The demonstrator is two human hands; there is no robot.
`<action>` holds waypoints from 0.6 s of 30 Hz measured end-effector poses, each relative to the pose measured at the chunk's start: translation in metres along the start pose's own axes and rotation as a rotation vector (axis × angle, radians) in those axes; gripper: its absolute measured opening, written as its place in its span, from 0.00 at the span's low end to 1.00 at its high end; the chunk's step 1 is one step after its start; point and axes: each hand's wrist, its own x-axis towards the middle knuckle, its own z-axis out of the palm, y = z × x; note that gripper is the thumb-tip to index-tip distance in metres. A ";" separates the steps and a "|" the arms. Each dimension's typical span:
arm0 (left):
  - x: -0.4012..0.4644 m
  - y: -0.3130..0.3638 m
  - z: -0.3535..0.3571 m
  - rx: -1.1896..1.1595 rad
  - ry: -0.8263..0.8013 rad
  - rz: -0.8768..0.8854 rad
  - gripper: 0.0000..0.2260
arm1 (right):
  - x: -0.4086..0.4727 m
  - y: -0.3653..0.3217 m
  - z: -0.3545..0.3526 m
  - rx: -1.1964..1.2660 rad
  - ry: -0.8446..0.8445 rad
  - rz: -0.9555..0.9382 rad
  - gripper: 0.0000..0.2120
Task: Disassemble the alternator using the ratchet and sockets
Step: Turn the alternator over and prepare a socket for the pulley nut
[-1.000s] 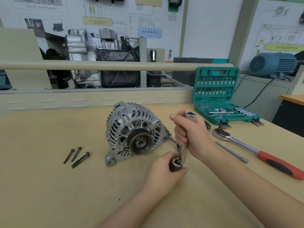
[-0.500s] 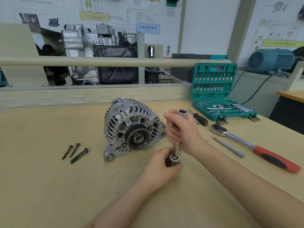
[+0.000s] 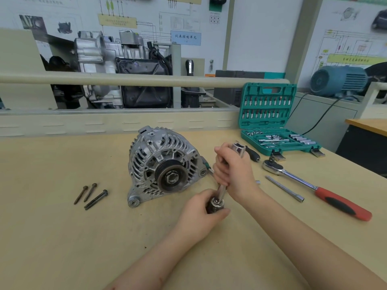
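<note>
On the bench (image 3: 52,237), broad bare surface lies left of and in front of the alternator (image 3: 164,166); the raised back rail runs well behind it. Three bolts (image 3: 91,195) lie together to its left, well apart from the housing. To the right, the ratchet (image 3: 314,186) with red handle and a thin extension bar (image 3: 284,189) lie near each other, in front of the open green socket case (image 3: 270,122) at the far right edge.

Compared with the earlier frames, both hands sit in nearly the same place just right of the alternator; the view itself has shifted slightly.

The right hand (image 3: 232,170) grips a chromed extension (image 3: 238,148), held tilted, its square-drive end above the fist. The left hand (image 3: 201,212) pinches a dark socket (image 3: 215,205) at the lower end of that extension.

The alternator stands mid-bench, pulley and hex nut facing the camera, its finned aluminium housing intact.
</note>
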 end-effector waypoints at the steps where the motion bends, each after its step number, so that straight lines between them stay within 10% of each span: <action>1: 0.000 0.000 0.000 0.006 0.000 0.000 0.13 | -0.002 0.001 0.003 -0.033 0.024 -0.009 0.19; 18: 0.001 -0.001 -0.003 0.076 0.016 0.054 0.07 | -0.003 0.014 0.008 -0.137 0.074 -0.010 0.19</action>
